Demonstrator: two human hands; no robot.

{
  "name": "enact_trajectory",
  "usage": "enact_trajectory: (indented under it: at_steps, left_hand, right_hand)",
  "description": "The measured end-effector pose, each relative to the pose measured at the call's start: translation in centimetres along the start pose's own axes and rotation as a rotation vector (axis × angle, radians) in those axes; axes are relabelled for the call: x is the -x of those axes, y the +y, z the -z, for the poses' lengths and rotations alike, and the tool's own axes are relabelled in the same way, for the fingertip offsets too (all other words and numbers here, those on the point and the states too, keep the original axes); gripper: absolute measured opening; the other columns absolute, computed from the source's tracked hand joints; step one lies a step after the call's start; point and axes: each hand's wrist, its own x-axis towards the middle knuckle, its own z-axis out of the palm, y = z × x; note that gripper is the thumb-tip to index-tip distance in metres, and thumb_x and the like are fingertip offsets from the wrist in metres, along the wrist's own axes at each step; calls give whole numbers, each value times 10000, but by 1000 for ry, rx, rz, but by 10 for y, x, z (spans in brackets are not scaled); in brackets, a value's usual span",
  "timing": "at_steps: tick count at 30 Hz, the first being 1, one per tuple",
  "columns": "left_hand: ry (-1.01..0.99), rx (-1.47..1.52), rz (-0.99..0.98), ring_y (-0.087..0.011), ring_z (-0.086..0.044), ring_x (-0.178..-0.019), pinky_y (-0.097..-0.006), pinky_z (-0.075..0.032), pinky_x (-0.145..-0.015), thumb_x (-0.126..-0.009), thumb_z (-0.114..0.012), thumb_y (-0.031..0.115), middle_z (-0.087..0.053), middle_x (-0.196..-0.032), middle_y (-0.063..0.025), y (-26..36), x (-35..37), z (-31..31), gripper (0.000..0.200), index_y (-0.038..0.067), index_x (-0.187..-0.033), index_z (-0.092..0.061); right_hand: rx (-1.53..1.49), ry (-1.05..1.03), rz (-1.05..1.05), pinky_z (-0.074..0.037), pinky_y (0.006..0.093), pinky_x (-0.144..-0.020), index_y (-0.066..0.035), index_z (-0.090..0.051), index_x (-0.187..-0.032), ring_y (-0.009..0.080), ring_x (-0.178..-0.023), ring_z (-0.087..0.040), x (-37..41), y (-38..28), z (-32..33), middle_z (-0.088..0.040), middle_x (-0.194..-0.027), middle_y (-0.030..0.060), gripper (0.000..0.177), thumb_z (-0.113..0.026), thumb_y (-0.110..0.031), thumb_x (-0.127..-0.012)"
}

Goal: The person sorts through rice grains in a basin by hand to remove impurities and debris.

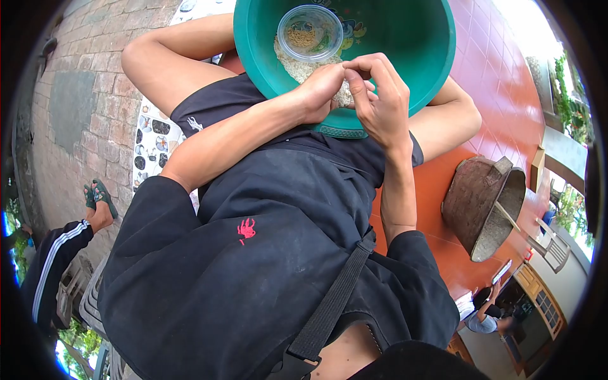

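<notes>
A green basin [405, 38] rests between my legs, with pale grains [297, 68] gathered along its near side. Inside it stands a clear round container [310, 31] holding some brownish grains. My left hand [323, 92] is closed over the near part of the basin, its fingertips meeting those of my right hand [383, 95]. The right hand is pinched at the thumb and index finger; whatever lies between the fingertips is too small to make out. More grains show just beneath both hands.
A large worn tub [472, 206] with a stick in it lies on the red tiled floor to the right. Another person [484, 320] is at the lower right. At the left edge a person's leg and sandalled feet [98, 209] show on the brick paving.
</notes>
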Motion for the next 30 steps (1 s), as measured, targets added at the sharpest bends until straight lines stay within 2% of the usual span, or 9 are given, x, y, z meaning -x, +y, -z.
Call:
enact_trajectory:
  at_steps: [3,5,12,14,19,23,24,26,30]
  left_hand:
    - [-11,-13,-41,-197,-629,-1087,-391,-567,-828,-1016,-448,333,-605,-1212,-94,0,4,-6,329,85,-1214,-538]
    - [30,22,-7,-75,-534,-1093,-343,-458,-863,-1044,-418,416,-569,-1183,44,5,9,-10,300,183,-1164,-565]
    - [21,21,4,-103,-585,-1059,-310,-507,-825,-1049,-410,395,-580,-1203,18,2,3,-5,319,163,-1225,-541]
    - [-17,15,23,-191,-607,-1143,-403,-572,-833,-1044,-398,370,-589,-1249,-104,-5,-8,6,406,61,-1283,-508]
    - [-8,84,37,-177,-599,-1066,-400,-545,-858,-1050,-418,384,-587,-1169,-78,3,-3,0,410,30,-1225,-526]
    - [87,90,35,-173,-592,-977,-423,-483,-910,-1048,-424,402,-586,-1071,-79,0,-3,-2,410,23,-1143,-549]
    - [87,90,34,-173,-592,-977,-423,-483,-910,-1048,-424,402,-586,-1071,-79,-1,-6,1,410,23,-1143,-549]
    - [71,32,86,-227,-502,-1159,-543,-317,-1088,-1036,-405,420,-532,-1245,-140,-7,-14,9,453,7,-1137,-561]
    - [81,36,70,-216,-508,-1105,-537,-257,-1092,-1021,-430,444,-535,-1238,-128,-11,-17,10,448,25,-1079,-578]
  right_hand:
    - [19,82,69,-525,355,-655,-13,-680,-931,262,-774,-645,-22,2,-12,-641,-863,119,95,-700,-5,-838]
    - [50,129,68,-523,341,-648,-26,-716,-930,264,-748,-646,-31,3,-20,-650,-822,103,105,-710,-7,-827]
    - [57,180,-83,-496,287,-555,-20,-715,-911,177,-629,-634,-15,2,-15,-653,-790,81,106,-740,-23,-809]
    - [62,228,-99,-491,282,-551,-18,-712,-906,161,-615,-624,-9,7,-10,-657,-793,74,105,-743,-20,-806]
    - [117,316,-276,-486,275,-549,-18,-711,-905,144,-611,-599,9,15,-2,-677,-863,74,117,-766,-33,-803]
    - [-4,91,-260,-520,336,-606,-51,-714,-948,178,-766,-612,31,19,-2,-627,-916,64,144,-726,8,-817]
    - [139,3,-169,-531,362,-673,-62,-711,-946,221,-847,-600,34,18,1,-602,-943,60,172,-710,31,-801]
    - [197,-60,-112,-529,362,-701,-62,-709,-935,234,-867,-596,36,17,3,-604,-954,59,171,-713,27,-789]
    - [251,-127,-92,-520,369,-759,-66,-696,-907,250,-914,-591,36,18,1,-606,-971,56,143,-715,-5,-779]
